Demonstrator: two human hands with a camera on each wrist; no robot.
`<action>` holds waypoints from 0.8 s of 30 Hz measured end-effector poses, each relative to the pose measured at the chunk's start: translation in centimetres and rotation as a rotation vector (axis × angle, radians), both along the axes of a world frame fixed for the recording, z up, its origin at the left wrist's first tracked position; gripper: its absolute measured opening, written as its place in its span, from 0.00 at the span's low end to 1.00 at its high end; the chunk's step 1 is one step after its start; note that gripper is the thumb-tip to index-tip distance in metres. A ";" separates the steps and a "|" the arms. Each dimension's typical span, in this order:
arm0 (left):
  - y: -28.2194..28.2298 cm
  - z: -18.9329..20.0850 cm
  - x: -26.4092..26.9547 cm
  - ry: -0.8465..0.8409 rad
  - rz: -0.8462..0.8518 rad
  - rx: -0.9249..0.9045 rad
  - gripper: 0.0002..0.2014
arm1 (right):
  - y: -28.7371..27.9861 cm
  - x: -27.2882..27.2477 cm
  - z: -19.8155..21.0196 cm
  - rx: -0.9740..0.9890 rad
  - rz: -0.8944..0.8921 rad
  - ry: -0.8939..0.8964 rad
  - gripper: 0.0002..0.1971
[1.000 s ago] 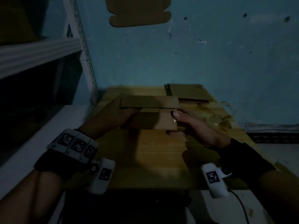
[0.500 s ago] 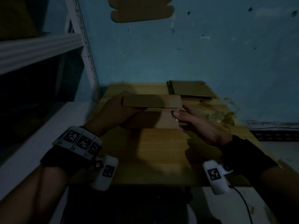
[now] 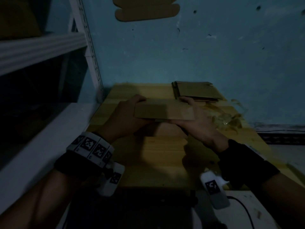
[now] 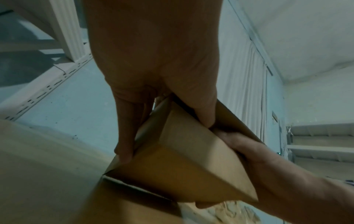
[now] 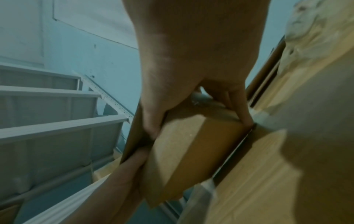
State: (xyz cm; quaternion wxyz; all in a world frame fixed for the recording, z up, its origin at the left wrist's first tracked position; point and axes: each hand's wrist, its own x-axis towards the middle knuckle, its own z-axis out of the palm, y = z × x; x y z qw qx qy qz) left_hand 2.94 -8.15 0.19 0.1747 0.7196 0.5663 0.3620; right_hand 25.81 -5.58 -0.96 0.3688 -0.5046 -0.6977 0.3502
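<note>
The cardboard box (image 3: 163, 111) is held over the wooden table (image 3: 161, 159), toward its 12 o'clock half, with the left hand (image 3: 123, 118) gripping its 9 o'clock end and the right hand (image 3: 198, 126) its 3 o'clock end, fingers (image 3: 140, 99) curled round the edges, presumably to square its panels for folding.

Both bare forearms enter from 7 and 5 o'clock and converge toward 12. The left hand (image 3: 125, 119) grips the left end of a flat brown cardboard box (image 3: 163, 111), fingers curled over its far edge. The right hand (image 3: 196, 128) clasps the right end likewise, thumb on the near side.
</note>
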 end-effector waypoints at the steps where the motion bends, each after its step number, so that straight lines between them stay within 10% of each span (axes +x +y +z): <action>1: 0.0 -0.1 -0.1 -0.001 -0.020 -0.002 0.35 | 0.0 0.0 -0.1 0.037 -0.018 -0.033 0.42; 16: 0.0 0.2 -1.3 -0.020 -0.114 -0.137 0.57 | 0.5 -0.1 -0.9 0.117 0.031 -0.057 0.43; 24: -0.7 0.6 -0.8 -0.419 -0.215 -0.347 0.49 | 2.0 2.0 -1.2 0.033 0.052 0.030 0.36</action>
